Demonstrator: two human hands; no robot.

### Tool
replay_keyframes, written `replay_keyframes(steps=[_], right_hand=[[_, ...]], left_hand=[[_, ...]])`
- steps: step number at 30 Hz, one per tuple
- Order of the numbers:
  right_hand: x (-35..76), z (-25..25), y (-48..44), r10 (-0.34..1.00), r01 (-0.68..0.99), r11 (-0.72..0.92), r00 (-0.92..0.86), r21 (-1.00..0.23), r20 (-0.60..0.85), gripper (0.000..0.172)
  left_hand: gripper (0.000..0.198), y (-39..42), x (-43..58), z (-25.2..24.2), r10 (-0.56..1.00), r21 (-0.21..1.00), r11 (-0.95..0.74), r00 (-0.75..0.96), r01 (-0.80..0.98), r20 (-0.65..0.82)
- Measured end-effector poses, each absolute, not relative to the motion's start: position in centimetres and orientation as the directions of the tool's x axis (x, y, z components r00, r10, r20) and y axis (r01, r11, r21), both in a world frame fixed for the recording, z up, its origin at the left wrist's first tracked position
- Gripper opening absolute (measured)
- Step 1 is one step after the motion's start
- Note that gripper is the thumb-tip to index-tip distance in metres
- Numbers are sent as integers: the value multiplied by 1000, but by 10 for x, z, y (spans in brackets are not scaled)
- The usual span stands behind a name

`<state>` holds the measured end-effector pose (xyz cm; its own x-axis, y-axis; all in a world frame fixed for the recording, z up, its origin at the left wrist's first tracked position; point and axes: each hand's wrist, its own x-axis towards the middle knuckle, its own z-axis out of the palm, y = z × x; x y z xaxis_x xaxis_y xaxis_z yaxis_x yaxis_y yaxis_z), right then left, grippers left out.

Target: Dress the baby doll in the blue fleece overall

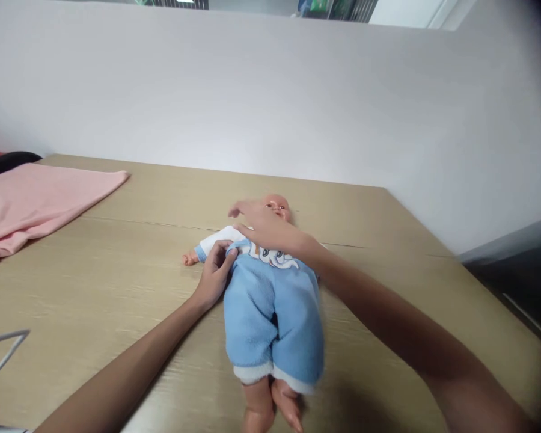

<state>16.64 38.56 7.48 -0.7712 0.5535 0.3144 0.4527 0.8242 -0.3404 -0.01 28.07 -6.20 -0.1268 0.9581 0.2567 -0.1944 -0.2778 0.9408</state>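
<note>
A baby doll (pixel 277 207) lies on its back on the table, head away from me and feet toward me. It wears fluffy blue overalls (pixel 252 300) with white cuffs and a cartoon face on the bib, over a white long-sleeved top (pixel 216 239). My left hand (pixel 217 270) is at the side of the chest, thumb and fingers closed on the upper edge of the overalls. Reaching across the chest, my right hand (pixel 261 225) hovers over the shoulder, fingers apart and slightly blurred. My right forearm hides the other side of the doll's chest.
A pink cloth (pixel 40 198) lies on the left of the wooden table (pixel 117 288), beside a black and red object (pixel 4 161). A white cable or wire (pixel 9 346) juts in at the lower left. Behind the table stands a pale wall (pixel 207 90).
</note>
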Motion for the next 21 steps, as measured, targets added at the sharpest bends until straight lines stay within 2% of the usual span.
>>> replay_keyframes(steps=[2, 4, 6, 7, 10, 12, 15, 18, 21], right_hand=[[139, 74, 417, 450, 416, 880, -885, -229, 118, 37], [116, 65, 439, 337, 342, 907, -939, -247, -61, 51], [99, 51, 450, 240, 269, 914, -962, -304, -131, 53], [94, 45, 451, 204, 241, 914, -969, -328, -141, 47], [90, 31, 445, 163, 202, 908, -977, -367, -135, 24], [94, 28, 440, 193, 211, 902, -978, -377, -85, 17], [105, 31, 436, 263, 224, 877, -964, -426, 33, 23], [117, 37, 437, 333, 171, 782, -927, -600, 170, 28], [128, 40, 438, 421, 87, 616, -876, -783, 234, 31]], left_hand=[[46, 279, 0, -63, 956, 937, -287, -126, -201, 266], [45, 278, 0, -63, 955, 939, -283, -151, -195, 256], [44, 278, 0, -64, 952, 943, -279, -180, -179, 248], [44, 277, 0, -65, 949, 944, -283, -189, -166, 251], [40, 277, 0, -63, 938, 944, -309, -200, -115, 283], [40, 276, 0, -62, 932, 943, -322, -206, -88, 299], [41, 273, 0, -60, 926, 943, -328, -220, -60, 308], [38, 268, -1, -63, 912, 943, -333, -256, -11, 319], [22, 264, -5, -69, 821, 870, -466, -286, 163, 494]])
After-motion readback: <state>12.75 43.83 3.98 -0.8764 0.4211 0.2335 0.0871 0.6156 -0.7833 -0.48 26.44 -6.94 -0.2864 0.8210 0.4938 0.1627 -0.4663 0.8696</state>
